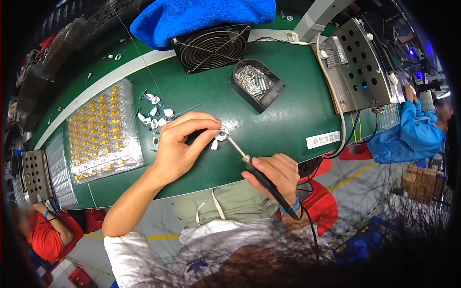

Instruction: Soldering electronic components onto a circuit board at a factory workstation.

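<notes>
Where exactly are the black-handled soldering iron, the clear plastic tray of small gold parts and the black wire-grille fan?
Black-handled soldering iron [263,178], head view, on its black grip.
Clear plastic tray of small gold parts [102,132], head view, on its middle rows.
Black wire-grille fan [212,47], head view, on the grille centre.

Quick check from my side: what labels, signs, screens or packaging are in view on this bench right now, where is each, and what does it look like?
Label: small white rectangle with dark print, stuck on the green bench near its front edge, right of the right hand.
Blister trays: clear plastic, ridged, rows of small yellow parts, left of the left hand.
Cardboard box: brown, on the floor at far right.
No screen is clearly visible.
</notes>
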{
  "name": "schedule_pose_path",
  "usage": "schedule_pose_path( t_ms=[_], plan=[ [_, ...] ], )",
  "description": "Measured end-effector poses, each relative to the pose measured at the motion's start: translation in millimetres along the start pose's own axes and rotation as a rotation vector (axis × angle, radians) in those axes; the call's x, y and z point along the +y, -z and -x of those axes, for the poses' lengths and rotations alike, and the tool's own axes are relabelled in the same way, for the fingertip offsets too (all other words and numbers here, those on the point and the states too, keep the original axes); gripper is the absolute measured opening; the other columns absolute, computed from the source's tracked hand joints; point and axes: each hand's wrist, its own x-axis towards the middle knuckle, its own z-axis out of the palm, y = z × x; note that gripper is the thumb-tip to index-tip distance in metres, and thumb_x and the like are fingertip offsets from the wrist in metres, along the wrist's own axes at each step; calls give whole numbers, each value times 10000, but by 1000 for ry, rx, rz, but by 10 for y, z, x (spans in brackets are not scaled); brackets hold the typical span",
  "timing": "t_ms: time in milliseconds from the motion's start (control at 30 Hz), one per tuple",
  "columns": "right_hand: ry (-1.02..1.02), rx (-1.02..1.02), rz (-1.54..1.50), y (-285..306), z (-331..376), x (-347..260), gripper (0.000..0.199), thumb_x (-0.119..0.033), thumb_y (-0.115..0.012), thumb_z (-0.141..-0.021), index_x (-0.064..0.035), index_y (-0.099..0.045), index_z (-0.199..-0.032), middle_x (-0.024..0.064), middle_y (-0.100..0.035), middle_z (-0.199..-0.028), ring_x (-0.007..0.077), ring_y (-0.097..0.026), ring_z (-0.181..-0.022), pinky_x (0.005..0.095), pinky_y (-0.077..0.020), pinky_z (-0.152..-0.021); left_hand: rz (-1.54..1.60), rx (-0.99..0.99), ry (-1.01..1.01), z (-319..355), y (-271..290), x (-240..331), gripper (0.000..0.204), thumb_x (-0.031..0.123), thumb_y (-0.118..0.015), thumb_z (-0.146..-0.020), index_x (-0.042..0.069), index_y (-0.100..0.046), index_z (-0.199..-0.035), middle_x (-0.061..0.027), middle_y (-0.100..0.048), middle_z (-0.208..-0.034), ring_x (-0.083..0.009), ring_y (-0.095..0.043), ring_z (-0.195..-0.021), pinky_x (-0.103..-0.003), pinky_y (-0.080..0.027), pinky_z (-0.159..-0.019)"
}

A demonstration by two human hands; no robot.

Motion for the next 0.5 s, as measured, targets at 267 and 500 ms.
schedule_pose_path(
  t_ms=[267, 500],
  plan=[
    [14, -6, -3, 4, -4, 8, 472, -116, -924, -734, -5, -678, -1121, 137, -730, -856, 254, -666, -620, 331, -489, -546, -57, 1, -61, -14, 2, 10, 138, -48, -734, -913, -22, -754, -1047, -138, -735, -1098, -218, -725, -984, -305, -593, -857],
    [-6, 41, -17, -1, 45, 23, 439, -146, -919, -756, 1, -681, -1095, 128, -719, -820, 258, -656, -612, 335, -500, -561, -58, -3, -51, -18, 0, 8, 144, -48, -741, -906, -19, -753, -1046, -136, -737, -1096, -220, -723, -994, -306, -590, -861]
  ],
)
